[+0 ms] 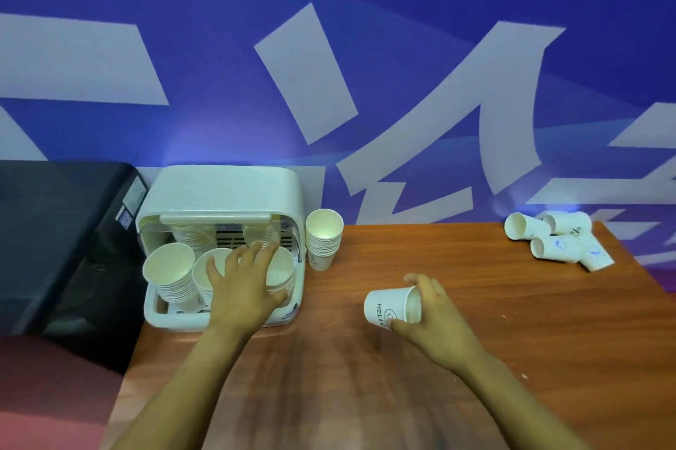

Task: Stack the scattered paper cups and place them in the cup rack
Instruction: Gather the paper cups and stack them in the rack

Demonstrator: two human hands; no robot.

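A white cup rack [223, 193] with its lid raised stands at the table's back left and holds several stacks of white paper cups [169, 274]. My left hand [243, 281] lies over the stacks inside it, its thumb curled round the right stack [281, 268]. My right hand [435, 310] grips a single white paper cup [387, 305] printed "HELLO", tipped on its side just above the table. Another stack of cups [323, 235] stands upright beside the rack's right wall. Several loose cups [556, 239] lie on their sides at the far right.
The wooden table [457, 358] runs from the rack to the right edge. A black machine [62, 230] stands left of the rack, off the table. A blue wall with white lettering rises directly behind the table.
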